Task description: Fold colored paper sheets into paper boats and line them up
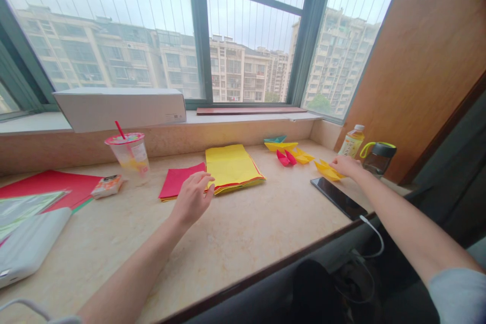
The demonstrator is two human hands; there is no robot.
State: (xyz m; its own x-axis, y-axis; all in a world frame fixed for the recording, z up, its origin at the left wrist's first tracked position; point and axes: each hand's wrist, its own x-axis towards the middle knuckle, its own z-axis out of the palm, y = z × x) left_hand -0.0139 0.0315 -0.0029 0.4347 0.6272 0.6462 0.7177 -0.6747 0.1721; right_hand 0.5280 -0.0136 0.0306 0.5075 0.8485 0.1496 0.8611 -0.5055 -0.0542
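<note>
My left hand (195, 196) is over the near left corner of a stack of yellow paper (233, 164), its fingers loosely curved and apart, with nothing in them. Beside that stack lies a smaller pile of red paper (178, 179), partly behind the hand. Out to the right, my right hand (347, 166) pinches the right end of a yellow paper boat (327, 171) on the counter. Left of it stand several more folded boats: a red paper boat (286, 158), a small yellow paper boat (302, 156), a longer yellow paper boat (281, 147) and a teal paper boat (275, 139).
A phone (337, 197) with a white cable lies below my right hand. Behind that hand stand a drink bottle (352, 142) and a dark-lidded cup (379, 158). Leftward are a plastic cup with straw (129, 154), a small packet (107, 186) and red sheets (56, 182).
</note>
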